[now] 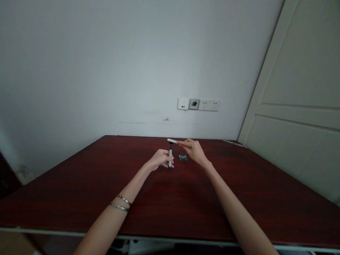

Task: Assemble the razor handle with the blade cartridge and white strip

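My left hand (160, 158) is closed around the pale grey handle of a razor (170, 154), held upright above the table with its dark head at the top. My right hand (195, 150) pinches a slim white bar (171, 140), its far end lying across the razor's head. Whether the bar touches the head or sits just over it, I cannot tell. Behind and between the hands, a small clear case (183, 158) with green and dark contents lies on the tabletop.
The dark red-brown table (99, 192) reaches back to a white wall (119, 65) with a row of sockets (209, 105). A pale panelled door (301, 137) borders the right side. A thin pale strip (234, 143) lies at the back right corner.
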Demonstrator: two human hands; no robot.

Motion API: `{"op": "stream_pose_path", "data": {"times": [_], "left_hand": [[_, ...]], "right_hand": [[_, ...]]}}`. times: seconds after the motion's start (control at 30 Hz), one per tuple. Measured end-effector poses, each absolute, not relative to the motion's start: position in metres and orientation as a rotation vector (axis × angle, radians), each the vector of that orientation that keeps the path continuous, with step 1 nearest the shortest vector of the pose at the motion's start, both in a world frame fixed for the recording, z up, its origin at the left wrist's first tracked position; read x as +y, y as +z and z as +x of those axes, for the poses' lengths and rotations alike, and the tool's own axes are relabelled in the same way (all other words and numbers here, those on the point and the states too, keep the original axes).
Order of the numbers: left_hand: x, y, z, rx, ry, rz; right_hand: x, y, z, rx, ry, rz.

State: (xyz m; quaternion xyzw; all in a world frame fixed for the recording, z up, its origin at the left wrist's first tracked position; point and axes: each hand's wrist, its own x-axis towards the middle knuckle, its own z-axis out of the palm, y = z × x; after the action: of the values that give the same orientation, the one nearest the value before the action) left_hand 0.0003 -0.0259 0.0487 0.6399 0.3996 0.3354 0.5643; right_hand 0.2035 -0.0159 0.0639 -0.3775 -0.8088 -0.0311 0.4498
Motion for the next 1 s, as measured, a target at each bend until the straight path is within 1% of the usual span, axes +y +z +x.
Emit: {"op": "stream_pose_path", "data": {"times": [0.2,0.4,0.63,0.83,1.0], "left_hand": [[-0.022,0.048,-0.003,0.967,0.801,1.448],[-0.023,0.046,0.000,1.004,0.742,1.440],[-0.020,0.053,-0.009,1.007,0.803,1.451],[-0.022,0.050,-0.005,1.045,0.727,1.469],[-0.022,0.053,-0.006,1.017,0.776,1.451]], "right_hand": [[-0.010,0.052,0.222,-1.978,-0.083,-0.925],[-0.008,0.051,0.209,-1.979,-0.049,-0.875],[0.000,0.038,0.226,-1.939,0.016,-0.898],[-0.004,0.039,0.210,-1.904,0.048,-0.850],[-0.001,0.036,0.215,-1.911,0.064,-0.833]]}}
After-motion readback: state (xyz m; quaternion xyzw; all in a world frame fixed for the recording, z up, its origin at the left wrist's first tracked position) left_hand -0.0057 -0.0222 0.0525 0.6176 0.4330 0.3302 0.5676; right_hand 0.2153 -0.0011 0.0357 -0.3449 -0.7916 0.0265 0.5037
